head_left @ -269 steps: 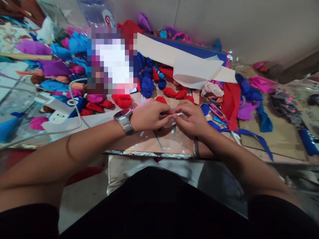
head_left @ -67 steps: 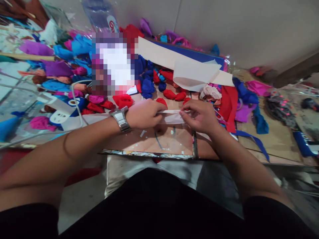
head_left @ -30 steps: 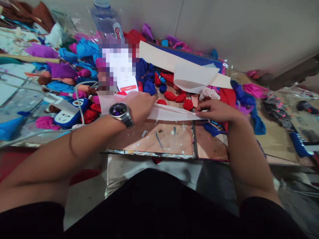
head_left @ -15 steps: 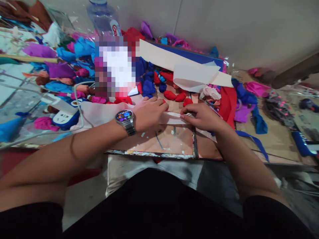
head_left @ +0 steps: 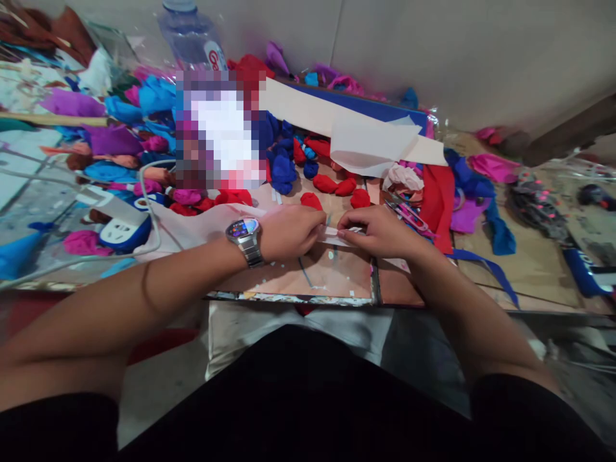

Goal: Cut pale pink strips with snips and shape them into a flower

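Note:
A narrow white strip [head_left: 333, 232], paper or thin cloth, stretches between my two hands just above the worktable [head_left: 332, 282]. My left hand [head_left: 296, 230], with a watch [head_left: 244, 233] on its wrist, is closed on the strip's left end, its fingertips partly hidden. Thumb and forefinger of my right hand [head_left: 373, 231] pinch the other end. Beyond the hands lie several red cloth bundles [head_left: 325, 184]. To the left a wide pale sheet [head_left: 206, 221] reaches towards my left wrist. Close to my right hand are scissors with pink handles [head_left: 419, 221].
Blue and red bundles [head_left: 282, 170] crowd the table's back, near a large bottle [head_left: 190, 38]. A white sheet [head_left: 370, 144] lies on a long cream board [head_left: 298, 106]. At left a power strip [head_left: 126, 230] trails a white cable. Red fabric [head_left: 437, 205] is at right.
My hands have drawn closer together and the visible strip between them is shorter and narrower. The left hand has turned into a tighter curl and moved slightly nearer to me.

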Action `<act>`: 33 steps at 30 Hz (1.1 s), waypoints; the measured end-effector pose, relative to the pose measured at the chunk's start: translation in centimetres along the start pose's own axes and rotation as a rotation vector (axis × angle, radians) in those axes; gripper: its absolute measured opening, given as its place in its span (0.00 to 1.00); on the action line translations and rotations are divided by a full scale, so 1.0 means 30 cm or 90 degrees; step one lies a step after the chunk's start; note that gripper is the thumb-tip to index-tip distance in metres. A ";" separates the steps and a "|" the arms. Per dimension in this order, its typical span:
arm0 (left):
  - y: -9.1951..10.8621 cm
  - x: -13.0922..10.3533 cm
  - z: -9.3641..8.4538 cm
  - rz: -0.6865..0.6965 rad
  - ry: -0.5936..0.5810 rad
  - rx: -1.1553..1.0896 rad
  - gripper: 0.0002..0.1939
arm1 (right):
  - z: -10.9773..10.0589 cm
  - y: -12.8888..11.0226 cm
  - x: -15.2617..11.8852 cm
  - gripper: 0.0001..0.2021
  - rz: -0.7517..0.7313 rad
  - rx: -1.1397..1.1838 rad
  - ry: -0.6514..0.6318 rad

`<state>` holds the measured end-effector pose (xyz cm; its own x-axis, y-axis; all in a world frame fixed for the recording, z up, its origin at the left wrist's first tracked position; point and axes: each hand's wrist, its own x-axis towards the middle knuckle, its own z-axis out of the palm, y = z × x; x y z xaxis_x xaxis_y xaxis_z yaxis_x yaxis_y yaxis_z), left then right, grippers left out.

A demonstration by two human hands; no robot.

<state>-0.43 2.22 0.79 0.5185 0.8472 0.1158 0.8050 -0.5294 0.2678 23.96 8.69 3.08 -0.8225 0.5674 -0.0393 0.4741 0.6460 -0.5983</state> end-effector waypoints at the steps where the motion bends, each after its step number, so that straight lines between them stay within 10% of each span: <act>1: 0.000 0.000 -0.002 -0.008 -0.005 0.002 0.10 | -0.006 0.004 -0.001 0.12 0.004 -0.007 -0.008; 20: 0.010 -0.005 -0.086 -0.059 -0.131 0.049 0.28 | -0.210 0.102 -0.044 0.17 0.091 -0.036 -0.170; 33: -0.016 -0.047 -0.177 -0.127 -0.221 0.162 0.17 | -0.243 0.149 -0.051 0.17 0.111 -0.019 -0.211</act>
<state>-3.09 1.52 5.58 0.3780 0.8907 -0.2523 0.9210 -0.3896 0.0045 29.62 14.42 6.30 -0.7830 0.4775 -0.3986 0.6213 0.5709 -0.5367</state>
